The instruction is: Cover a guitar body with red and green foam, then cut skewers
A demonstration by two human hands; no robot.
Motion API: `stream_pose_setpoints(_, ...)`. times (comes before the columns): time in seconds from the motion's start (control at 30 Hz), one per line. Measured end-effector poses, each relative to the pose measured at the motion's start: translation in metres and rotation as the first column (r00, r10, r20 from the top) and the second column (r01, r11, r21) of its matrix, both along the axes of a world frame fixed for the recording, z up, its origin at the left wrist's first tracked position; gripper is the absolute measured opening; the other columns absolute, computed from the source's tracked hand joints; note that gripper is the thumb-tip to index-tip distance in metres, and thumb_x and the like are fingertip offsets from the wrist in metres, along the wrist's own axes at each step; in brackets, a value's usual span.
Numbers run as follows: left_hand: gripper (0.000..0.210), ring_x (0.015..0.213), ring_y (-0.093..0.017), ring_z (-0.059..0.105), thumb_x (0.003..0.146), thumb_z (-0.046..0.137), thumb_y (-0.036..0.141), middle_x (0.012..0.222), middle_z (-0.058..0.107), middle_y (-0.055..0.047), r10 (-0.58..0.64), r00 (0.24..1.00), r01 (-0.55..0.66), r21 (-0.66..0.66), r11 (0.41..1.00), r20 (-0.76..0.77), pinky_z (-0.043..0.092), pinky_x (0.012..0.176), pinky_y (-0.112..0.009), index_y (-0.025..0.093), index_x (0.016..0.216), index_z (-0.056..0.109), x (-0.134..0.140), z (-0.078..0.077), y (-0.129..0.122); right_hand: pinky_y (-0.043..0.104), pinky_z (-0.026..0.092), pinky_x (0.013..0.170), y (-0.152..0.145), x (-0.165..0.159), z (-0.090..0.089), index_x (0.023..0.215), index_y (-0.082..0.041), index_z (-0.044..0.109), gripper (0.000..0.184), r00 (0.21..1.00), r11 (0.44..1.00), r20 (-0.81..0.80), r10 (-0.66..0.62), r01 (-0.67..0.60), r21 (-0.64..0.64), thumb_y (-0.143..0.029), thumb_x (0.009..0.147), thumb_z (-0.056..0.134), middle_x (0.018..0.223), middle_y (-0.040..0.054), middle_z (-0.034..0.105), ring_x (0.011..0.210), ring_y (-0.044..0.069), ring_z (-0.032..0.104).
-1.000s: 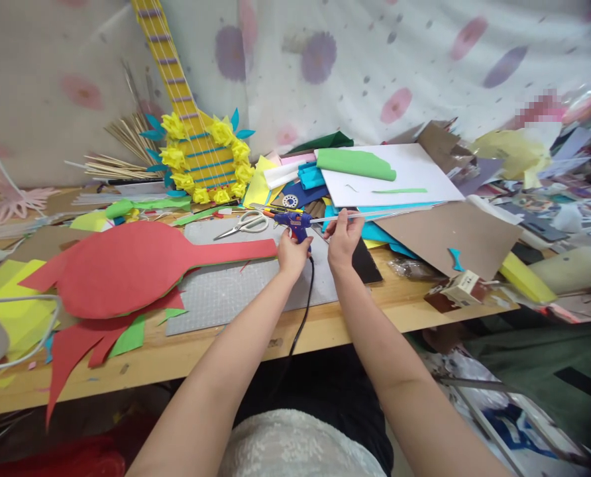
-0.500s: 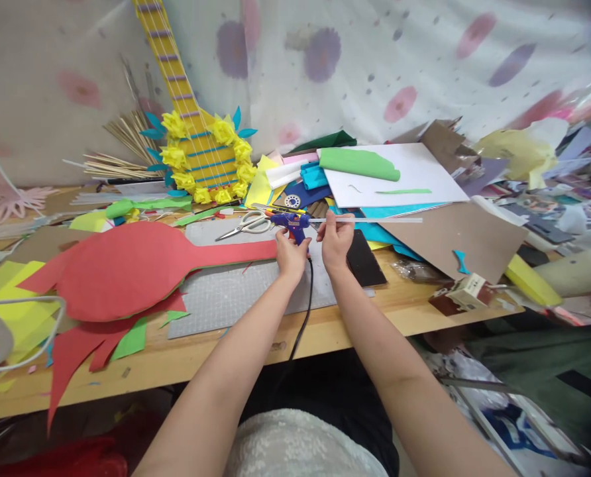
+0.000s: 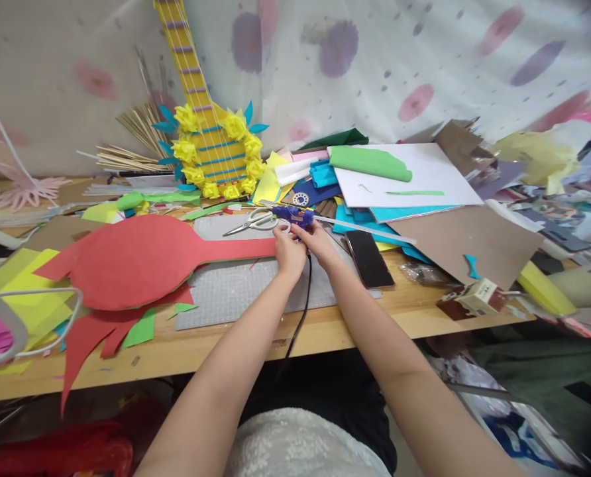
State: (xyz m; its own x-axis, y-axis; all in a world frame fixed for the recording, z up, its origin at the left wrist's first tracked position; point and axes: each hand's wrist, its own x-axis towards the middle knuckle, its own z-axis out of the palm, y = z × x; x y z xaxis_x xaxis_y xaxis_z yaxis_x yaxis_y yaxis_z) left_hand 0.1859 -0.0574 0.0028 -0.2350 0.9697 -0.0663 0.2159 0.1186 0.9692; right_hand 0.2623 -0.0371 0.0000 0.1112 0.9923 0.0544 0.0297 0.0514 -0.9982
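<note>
A pale curtain (image 3: 385,63) with pink and purple flower prints hangs behind a wooden table (image 3: 345,331) heaped with coloured sheets. Leaning against it at the back is a yellow guitar-shaped craft (image 3: 216,156), edged with yellow flowers. Above the grey cutting mat (image 3: 230,291), near its far side, is a blue glue gun (image 3: 295,214); its nozzle points left, and its long axis runs nearly level across the view, dipping slightly to the right. A pale glue stick (image 3: 370,230) carries that line on from the rear end (sloping gently down past a black phone (image 3: 369,258)). The left hand (image 3: 289,255) grasps the gun's handle. The right hand (image 3: 320,245) has its fingers bent against the gun just below the body; whether they grip or only press, I cannot tell. Scissors (image 3: 248,224) lie just left, beyond a red paper cutout (image 3: 136,262).
</note>
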Motion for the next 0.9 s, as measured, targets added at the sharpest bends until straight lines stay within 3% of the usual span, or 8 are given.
stream_pose_setpoints(0.13, 0.051, 0.082, -0.02, 0.067, 0.071, 0.066, 0.021, 0.093, 0.07, -0.008, -0.189, 0.978, 0.194, 0.043, 0.98, -0.092, 0.048, 0.073, -0.031, 0.02, 0.115, 0.04, -0.011, 0.004, 0.001, 0.022, 0.048, 0.062, 0.002, -0.001, 0.002, 0.081, -0.018, 0.062, 0.023, 0.988, 0.996, -0.157, 0.007, -0.022, -0.092, -0.034, 0.067, 0.071, 0.073, -0.0012, 0.066, 0.066, 0.011, 0.06)
stream_pose_setpoints(0.27, 0.041, 0.081, -0.017, 0.065, 0.07, 0.068, 0.028, 0.105, 0.068, -0.006, -0.433, 0.823, 0.479, 0.041, 0.877, -0.367, 0.048, 0.076, -0.03, 0.022, 0.107, 0.052, -0.063, 0.018, 0.011, 0.02, 0.05, 0.06, 0.006, 0.016, 0.013, 0.077, -0.016, 0.061, 0.017, 0.971, 0.987, -0.234, -0.056, 0.019, -0.159, -0.03, 0.073, 0.07, 0.075, 0.0013, 0.067, 0.065, 0.009, 0.063)
stream_pose_setpoints(0.33, 0.032, 0.09, -0.019, 0.063, 0.075, 0.063, 0.031, 0.11, 0.066, -0.005, -0.424, 0.68, 0.52, -0.013, 0.854, -0.598, 0.047, 0.082, -0.031, 0.022, 0.105, 0.058, -0.101, 0.026, 0.017, 0.019, 0.049, 0.054, 0.006, 0.026, 0.018, 0.077, -0.016, 0.061, 0.015, 0.969, 0.981, -0.236, -0.073, 0.026, -0.195, -0.029, 0.076, 0.067, 0.074, 0.0018, 0.067, 0.058, 0.008, 0.061)
stream_pose_setpoints(0.4, 0.042, 0.108, -0.025, 0.057, 0.07, 0.068, 0.036, 0.117, 0.062, -0.007, -0.431, 0.462, 0.555, -0.127, 0.822, -0.775, 0.043, 0.092, -0.034, 0.022, 0.108, 0.06, -0.135, 0.03, 0.022, 0.017, 0.044, 0.044, 0.006, 0.034, 0.022, 0.077, -0.015, 0.06, 0.013, 0.973, 0.974, -0.213, -0.086, 0.037, -0.221, -0.027, 0.079, 0.065, 0.071, 0.0015, 0.067, 0.049, 0.007, 0.057)
stream_pose_setpoints(0.47, 0.057, 0.116, -0.029, 0.051, 0.065, 0.072, 0.037, 0.125, 0.057, -0.011, -0.454, 0.282, 0.572, -0.232, 0.787, -0.845, 0.039, 0.096, -0.036, 0.019, 0.117, 0.057, -0.16, 0.029, 0.026, 0.016, 0.038, 0.037, 0.006, 0.038, 0.022, 0.075, -0.015, 0.06, 0.014, 0.978, 0.97, -0.193, -0.083, 0.035, -0.241, -0.027, 0.079, 0.065, 0.068, 0.0014, 0.067, 0.042, 0.005, 0.052)
stream_pose_setpoints(0.53, 0.059, 0.114, -0.029, 0.052, 0.067, 0.07, 0.04, 0.124, 0.057, -0.013, -0.476, 0.179, 0.548, -0.315, 0.775, -0.861, 0.041, 0.094, -0.036, 0.018, 0.12, 0.055, -0.171, 0.026, 0.029, 0.015, 0.036, 0.035, 0.006, 0.039, 0.019, 0.075, -0.015, 0.059, 0.016, 0.98, 0.968, -0.185, -0.08, 0.033, -0.247, -0.028, 0.078, 0.066, 0.065, 0.0011, 0.067, 0.039, 0.004, 0.048)
stream_pose_setpoints(0.67, 0.053, 0.11, -0.027, 0.053, 0.071, 0.065, 0.045, 0.118, 0.058, -0.011, -0.487, 0.15, 0.527, -0.348, 0.776, -0.86, 0.044, 0.087, -0.033, 0.02, 0.117, 0.058, -0.165, 0.026, 0.03, 0.014, 0.035, 0.035, 0.006, 0.037, 0.015, 0.075, -0.015, 0.059, 0.022, 0.983, 0.978, -0.176, -0.058, 0.021, -0.206, -0.034, 0.074, 0.07, 0.065, 0.0001, 0.066, 0.038, 0.003, 0.045)
stream_pose_setpoints(0.9, 0.054, 0.114, -0.028, 0.05, 0.074, 0.066, 0.041, 0.12, 0.057, -0.014, -0.382, 0.294, 0.589, -0.148, 0.794, -0.876, 0.04, 0.094, -0.036, 0.017, 0.121, 0.057, -0.114, 0.019, 0.029, 0.015, 0.036, 0.036, 0.01, 0.034, 0.028, 0.072, -0.017, 0.058, 0.031, 0.982, 0.998, -0.187, -0.038, 0.028, -0.054, -0.044, 0.07, 0.071, 0.067, -0.0001, 0.066, 0.039, 0.003, 0.046)
